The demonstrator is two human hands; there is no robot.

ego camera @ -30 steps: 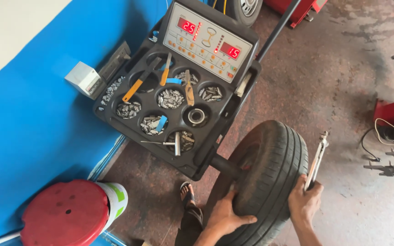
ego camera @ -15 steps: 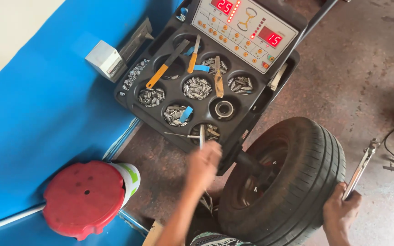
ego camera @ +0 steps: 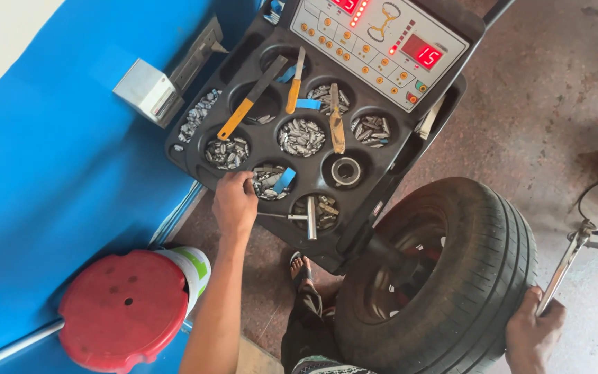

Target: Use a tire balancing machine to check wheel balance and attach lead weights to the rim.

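The left hand [ego camera: 235, 202] reaches forward, arm outstretched, fingers curled down into a round pocket of metal weights [ego camera: 268, 181] on the black tray [ego camera: 195, 156]. The right hand [ego camera: 533, 331], low at the tyre [ego camera: 465, 277], grips a metal tool [ego camera: 566, 262].

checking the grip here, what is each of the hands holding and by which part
Right hand grips a metal hand tool by its lower end, against the tyre. Left hand reaches into a tray compartment of small weights; whether it holds one cannot be told.
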